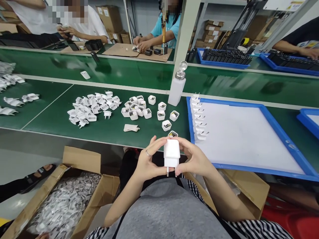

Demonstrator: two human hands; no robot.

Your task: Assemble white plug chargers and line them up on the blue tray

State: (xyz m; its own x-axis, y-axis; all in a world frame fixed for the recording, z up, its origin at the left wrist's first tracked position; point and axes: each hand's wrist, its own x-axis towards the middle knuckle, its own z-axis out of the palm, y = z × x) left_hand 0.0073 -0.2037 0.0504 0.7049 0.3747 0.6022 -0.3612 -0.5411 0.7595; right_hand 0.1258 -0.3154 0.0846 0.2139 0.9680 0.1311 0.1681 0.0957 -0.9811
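A white plug-in charger (171,152) with two prongs pointing down is held upright in front of my body. Its left side is gripped by my left hand (149,161), fingers over the top and thumb low by the prongs. My right hand (195,158) closes on the other side the same way. Just beyond my fingertips stands an open white charger housing (172,133) with parts showing inside. Several more such housings (141,108) stand behind it. To their left lies a pile of white plug caps with prongs (93,108).
On the right, a blue-rimmed tray (226,165) has a row of white chargers (198,119) along its left side. A pump bottle (176,88) stands by the post. A folded cloth (131,127) lies near the edge. Below left, a carton (82,156) holds bagged parts. Co-workers sit opposite.
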